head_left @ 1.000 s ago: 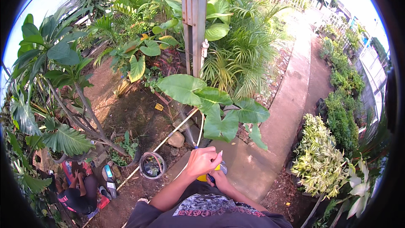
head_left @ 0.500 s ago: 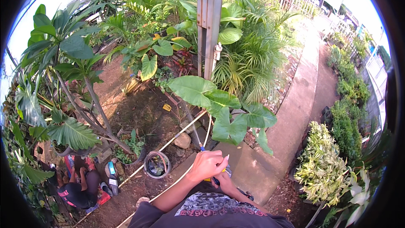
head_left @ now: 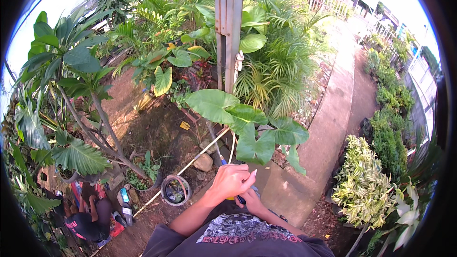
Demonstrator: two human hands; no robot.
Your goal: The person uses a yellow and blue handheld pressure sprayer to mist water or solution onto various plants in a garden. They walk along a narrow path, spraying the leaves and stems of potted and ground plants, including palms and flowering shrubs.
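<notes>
Two hands up close in front of the chest, well above the garden bed. Left hand (head_left: 232,181) on top, fingers curled shut around a slim blue-handled tool (head_left: 241,200), thumb and forefinger pinched together. Right hand (head_left: 254,203) tucked just beneath, touching the blue grip, mostly hidden, so cannot tell whether those fingers are closed or loose.

Hard to make out the tool's working end: only a short blue stretch below the left palm and a blue tip poking out past the knuckles, pointing toward the big-leafed plant (head_left: 247,128). Blade or jaws not visible.

Judging by the easy pinch: light, stiff, narrow, no sag anywhere. Probably smooth plastic on the grip, so likely a bit slippery in a damp palm; best held on the blue part, well back from the tip.

Below, on the soil: a pale stone (head_left: 203,163), a round pot (head_left: 175,190), a thin white line (head_left: 190,164) running across the bed. Metal post (head_left: 228,28) beyond the plant, concrete path (head_left: 328,123) to the right. Another person (head_left: 88,219) crouched at lower left, well apart from these hands
</notes>
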